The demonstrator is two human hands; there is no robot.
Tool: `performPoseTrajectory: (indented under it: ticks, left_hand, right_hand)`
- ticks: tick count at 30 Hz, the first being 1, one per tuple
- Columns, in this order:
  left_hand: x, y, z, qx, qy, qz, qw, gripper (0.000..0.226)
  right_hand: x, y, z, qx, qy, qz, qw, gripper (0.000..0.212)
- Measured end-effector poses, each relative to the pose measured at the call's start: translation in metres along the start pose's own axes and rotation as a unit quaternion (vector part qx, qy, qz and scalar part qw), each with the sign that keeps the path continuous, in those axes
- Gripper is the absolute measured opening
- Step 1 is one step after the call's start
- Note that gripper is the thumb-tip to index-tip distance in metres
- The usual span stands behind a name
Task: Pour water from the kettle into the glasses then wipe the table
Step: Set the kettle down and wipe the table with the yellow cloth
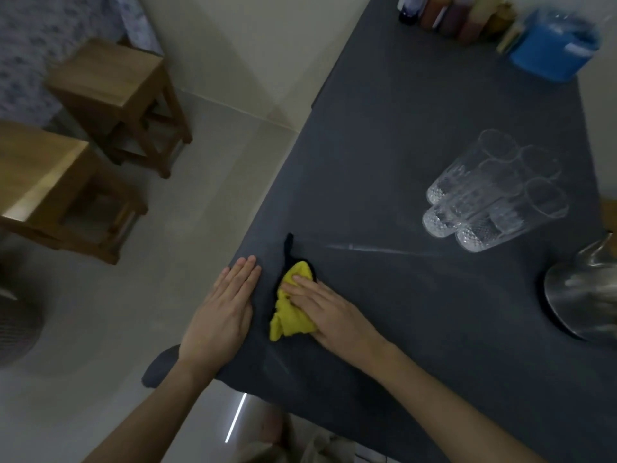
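Observation:
A crumpled yellow cloth (291,320) lies on the dark grey table (417,128) near its left edge. My right hand (325,310) presses flat on the cloth, fingers covering its right side. My left hand (223,310) lies flat and empty on the table's left edge, just beside the cloth. Several clear cut-glass tumblers (494,192) stand clustered to the right, further back. A steel kettle (582,292) sits at the right edge, partly cut off. A wet streak (374,250) runs between the cloth and the glasses.
At the far end of the table stand a blue tub (554,48) and a row of bottles (450,15). Two wooden stools (110,91) stand on the pale floor to the left. A dark round object (16,325) sits at the left edge.

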State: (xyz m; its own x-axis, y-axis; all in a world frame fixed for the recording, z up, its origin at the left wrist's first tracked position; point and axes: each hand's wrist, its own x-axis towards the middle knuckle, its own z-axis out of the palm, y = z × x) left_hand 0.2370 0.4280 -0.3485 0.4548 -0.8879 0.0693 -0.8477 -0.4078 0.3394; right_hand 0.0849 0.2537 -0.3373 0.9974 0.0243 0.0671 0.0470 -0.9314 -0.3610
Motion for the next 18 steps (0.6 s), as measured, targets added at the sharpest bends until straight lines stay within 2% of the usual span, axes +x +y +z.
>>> performPoseTrajectory:
  ticks: [3,7,10,12,16,18]
  left_hand:
    - [0.001,0.0,0.002,0.006,-0.002,-0.01,1.0,0.052]
    - [0.001,0.0,0.0,0.009,-0.012,-0.014,1.0,0.054]
    - [0.0,0.0,-0.001,0.007,-0.011,-0.021,1.0,0.056]
    - [-0.002,0.0,-0.001,0.011,-0.013,-0.025,1.0,0.057]
    - [-0.003,-0.002,-0.001,0.013,-0.013,-0.026,0.999,0.054]
    - [-0.003,-0.001,-0.001,0.015,-0.013,-0.028,0.999,0.053]
  right_hand:
    - [-0.044,0.036,-0.028,0.009,-0.014,0.064,0.998,0.072]
    - [-0.123,0.078,-0.072,-0.001,-0.024,0.175,0.984,0.081]
    - [-0.16,0.089,-0.089,-0.006,-0.032,0.264,0.964,0.101]
    - [-0.159,0.09,-0.086,-0.025,-0.051,0.258,0.964,0.109]
    - [-0.107,0.076,-0.063,-0.065,-0.056,0.143,0.986,0.087]
    - [-0.067,0.057,-0.044,-0.086,-0.051,0.092,0.991,0.085]
